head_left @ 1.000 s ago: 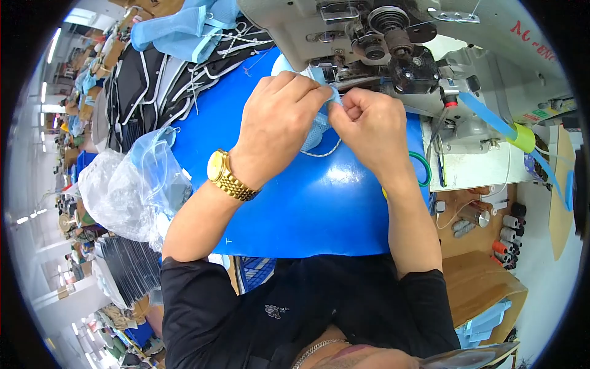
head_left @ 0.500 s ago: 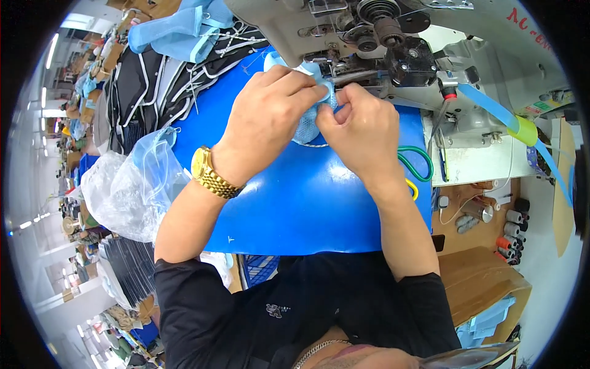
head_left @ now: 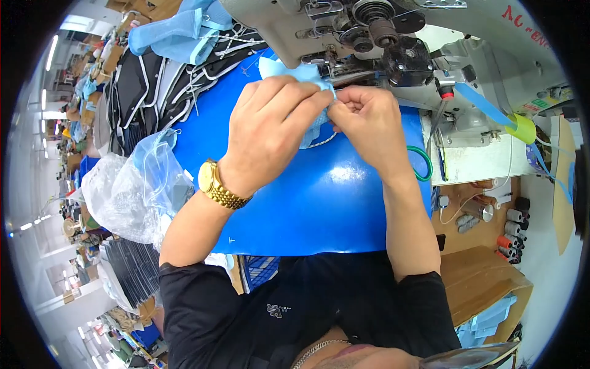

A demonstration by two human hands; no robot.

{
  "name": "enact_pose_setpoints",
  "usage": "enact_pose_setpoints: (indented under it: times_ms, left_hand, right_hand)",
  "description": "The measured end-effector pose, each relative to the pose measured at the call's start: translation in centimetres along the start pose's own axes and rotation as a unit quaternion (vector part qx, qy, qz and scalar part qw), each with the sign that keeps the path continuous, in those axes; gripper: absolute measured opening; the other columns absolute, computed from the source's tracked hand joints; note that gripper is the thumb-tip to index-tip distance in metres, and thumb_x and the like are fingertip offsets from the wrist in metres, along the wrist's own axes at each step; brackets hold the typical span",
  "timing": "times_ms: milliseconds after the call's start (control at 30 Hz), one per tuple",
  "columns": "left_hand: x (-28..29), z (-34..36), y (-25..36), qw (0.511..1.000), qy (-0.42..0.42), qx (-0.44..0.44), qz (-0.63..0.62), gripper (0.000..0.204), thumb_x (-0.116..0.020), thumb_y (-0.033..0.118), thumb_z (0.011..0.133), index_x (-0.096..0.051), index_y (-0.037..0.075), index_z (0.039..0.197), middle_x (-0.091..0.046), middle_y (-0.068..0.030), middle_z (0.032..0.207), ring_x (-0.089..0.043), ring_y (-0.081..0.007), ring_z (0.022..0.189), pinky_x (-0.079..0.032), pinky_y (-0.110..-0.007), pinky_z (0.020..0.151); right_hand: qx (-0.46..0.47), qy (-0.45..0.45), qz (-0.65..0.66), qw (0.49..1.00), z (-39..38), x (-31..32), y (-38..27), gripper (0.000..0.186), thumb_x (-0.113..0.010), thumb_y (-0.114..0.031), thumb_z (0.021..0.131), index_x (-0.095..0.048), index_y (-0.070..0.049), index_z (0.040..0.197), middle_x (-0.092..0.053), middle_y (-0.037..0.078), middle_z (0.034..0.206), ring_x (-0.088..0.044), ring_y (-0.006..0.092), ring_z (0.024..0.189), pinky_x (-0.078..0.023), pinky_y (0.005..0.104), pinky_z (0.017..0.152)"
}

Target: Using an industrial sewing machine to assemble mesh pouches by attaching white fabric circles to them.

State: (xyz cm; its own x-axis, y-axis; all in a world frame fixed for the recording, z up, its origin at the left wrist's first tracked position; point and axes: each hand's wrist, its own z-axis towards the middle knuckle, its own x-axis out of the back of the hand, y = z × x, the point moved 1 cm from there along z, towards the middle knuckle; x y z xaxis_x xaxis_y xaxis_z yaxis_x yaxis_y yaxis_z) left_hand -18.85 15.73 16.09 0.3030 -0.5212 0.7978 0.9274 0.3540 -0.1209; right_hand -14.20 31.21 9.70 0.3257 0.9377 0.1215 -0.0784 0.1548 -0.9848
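Left hand (head_left: 270, 132) and right hand (head_left: 369, 123) both pinch small light-blue fabric piece (head_left: 301, 74) at 12 o'clock – keep edge flat under grey sewing machine (head_left: 369, 37) foot – fingers clear

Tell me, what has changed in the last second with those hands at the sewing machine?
Both hands have slid the light blue fabric piece up the blue table toward the sewing machine, until it lies under the machine's head. The left hand and right hand still pinch the fabric together. The clear plastic bag and the green ring have stayed put.
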Motion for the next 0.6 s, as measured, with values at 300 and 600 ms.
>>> enact_pose_setpoints:
  times_ms: [300, 600]
  left_hand:
    - [-0.3, -0.3, -1.4, 0.996, -0.079, 0.014, 0.032, 0.039, -0.065, 0.007, 0.075, -0.061, 0.008, 0.114, -0.063, -0.0046, 0.107, -0.059, -0.0227, 0.103, -0.044, -0.042, 0.094]
    - [-0.7, -1.0, -2.0, 0.996, -0.065, -0.013, 0.053, 0.028, -0.059, 0.011, 0.08, -0.062, 0.009, 0.108, -0.066, -0.0038, 0.1, -0.062, -0.02, 0.097, -0.046, -0.041, 0.094]
  right_hand:
    - [0.028, 0.026, -0.034, 0.999, -0.3, -0.2, -0.3, 0.015, -0.065, -0.012, 0.076, -0.066, 0.003, 0.077, -0.064, 0.012, 0.061, -0.063, 0.0179, 0.052, -0.049, 0.0319, 0.053]
    - [0.1, -0.021, -0.079, 0.992, -1.2, 0.1, -0.9, 0.009, -0.06, -0.008, 0.083, -0.061, -0.001, 0.09, -0.065, 0.014, 0.068, -0.067, 0.0253, 0.061, -0.052, 0.0345, 0.058]
